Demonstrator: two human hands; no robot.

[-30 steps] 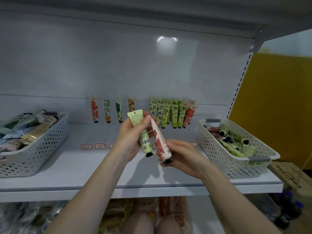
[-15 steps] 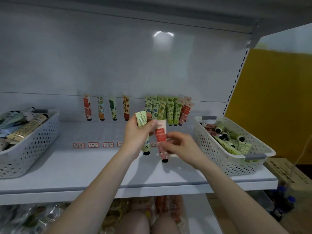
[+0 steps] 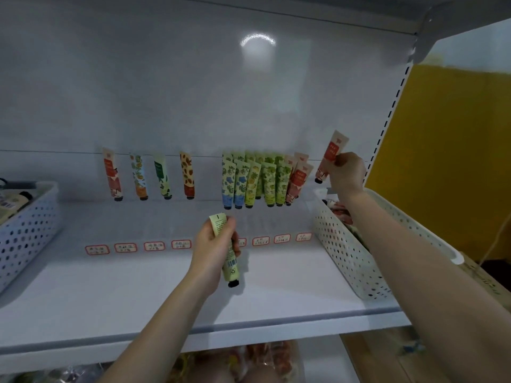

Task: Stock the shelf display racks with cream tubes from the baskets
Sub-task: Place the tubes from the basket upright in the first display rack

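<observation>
My left hand (image 3: 214, 246) grips a pale green cream tube (image 3: 227, 255), cap down, above the middle of the white shelf (image 3: 138, 286). My right hand (image 3: 345, 172) holds a pink-red tube (image 3: 333, 153) upright near the back wall, above the far end of the right white basket (image 3: 348, 252). Against the back wall stand single tubes on the left (image 3: 149, 175) and a dense group of green and pink tubes (image 3: 262, 181) to their right.
A second perforated basket (image 3: 25, 228) holding tubes sits at the shelf's left end. Red-edged price labels (image 3: 154, 246) run in a row across the shelf. A yellow wall (image 3: 448, 161) lies to the right, and packaged goods show below the shelf.
My right hand has carried the pink-red tube up and to the right, away from my left hand, toward the back wall. My left hand with the green tube dropped slightly lower.
</observation>
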